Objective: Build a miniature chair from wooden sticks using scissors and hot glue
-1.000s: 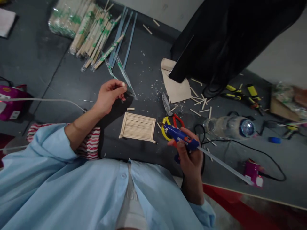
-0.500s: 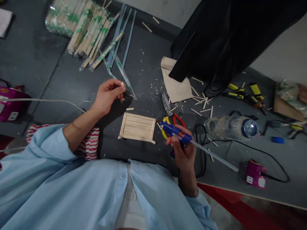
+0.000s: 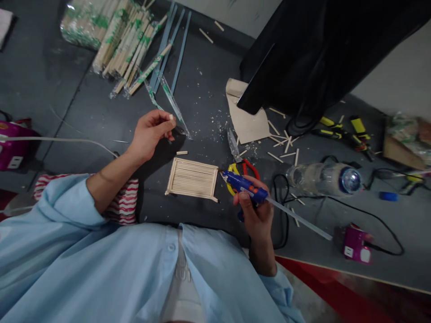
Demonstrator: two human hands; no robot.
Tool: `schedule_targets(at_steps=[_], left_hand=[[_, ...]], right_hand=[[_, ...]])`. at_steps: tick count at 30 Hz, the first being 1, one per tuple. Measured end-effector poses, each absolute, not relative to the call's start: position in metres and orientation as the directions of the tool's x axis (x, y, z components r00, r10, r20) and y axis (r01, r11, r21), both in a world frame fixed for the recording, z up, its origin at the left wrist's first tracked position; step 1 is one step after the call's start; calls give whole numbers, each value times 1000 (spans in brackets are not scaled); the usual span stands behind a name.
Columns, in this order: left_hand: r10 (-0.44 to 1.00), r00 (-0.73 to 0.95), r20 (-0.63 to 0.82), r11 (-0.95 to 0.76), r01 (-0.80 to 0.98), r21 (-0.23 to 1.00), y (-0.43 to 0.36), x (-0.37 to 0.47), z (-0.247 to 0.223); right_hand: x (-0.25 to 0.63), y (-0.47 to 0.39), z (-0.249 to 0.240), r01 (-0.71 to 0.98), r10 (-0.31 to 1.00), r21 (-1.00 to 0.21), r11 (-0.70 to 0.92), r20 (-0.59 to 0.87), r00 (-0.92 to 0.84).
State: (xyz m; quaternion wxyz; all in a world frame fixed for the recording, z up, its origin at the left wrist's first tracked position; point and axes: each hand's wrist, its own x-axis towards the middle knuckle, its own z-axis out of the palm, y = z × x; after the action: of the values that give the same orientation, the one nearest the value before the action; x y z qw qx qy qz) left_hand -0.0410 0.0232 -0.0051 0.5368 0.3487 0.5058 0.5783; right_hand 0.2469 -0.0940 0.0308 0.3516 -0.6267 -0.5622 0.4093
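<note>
Stick panel [image 3: 192,178] lies flat toward the tabletop's [image 3: 202,107] near edge, straight in front of the person. Parallel sticks fill it; edging runs along both short sides. Body of the panel looks complete, so the work seems well past halfway.

Hands apart. Left hand [image 3: 148,134] pinches a short stick piece [image 3: 171,117] between thumb and finger, beyond the panel, not yet on it. Right hand [image 3: 255,210] is wrapped round a blue glue gun [image 3: 247,187], nozzle aimed at the panel's far right corner.

Probably left: fixing the held piece, perhaps the loose stick [image 3: 182,153] lying just beyond the panel's far left corner. Final count can't be judged. Wrapped sticks [image 3: 124,49] remain in a pile toward the tabletop's far left.

Unclear: whether the nozzle touches the panel; any glue bead, too small to see. Most of the held piece is inside the fingers. Trigger hidden by the right hand. Gun partly covers the yellow-and-red handles [image 3: 253,168]. Shirt [image 3: 141,264] hides the tabletop's near edge below the panel.
</note>
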Motion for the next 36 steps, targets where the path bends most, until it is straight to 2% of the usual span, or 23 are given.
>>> schedule_targets(at_steps=[9, 20, 36], left_hand=[[973, -192, -125, 78, -232, 970, 24, -41, -6], [976, -178, -129, 79, -267, 960, 23, -42, -6], [974, -183, -134, 87, -244, 966, 23, -41, -6]], right_hand=[[245, -94, 33, 439, 991, -889, -130, -133, 24], [245, -94, 33, 456, 990, -879, -142, -128, 61], [244, -95, 31, 421, 990, -896, -139, -129, 51]])
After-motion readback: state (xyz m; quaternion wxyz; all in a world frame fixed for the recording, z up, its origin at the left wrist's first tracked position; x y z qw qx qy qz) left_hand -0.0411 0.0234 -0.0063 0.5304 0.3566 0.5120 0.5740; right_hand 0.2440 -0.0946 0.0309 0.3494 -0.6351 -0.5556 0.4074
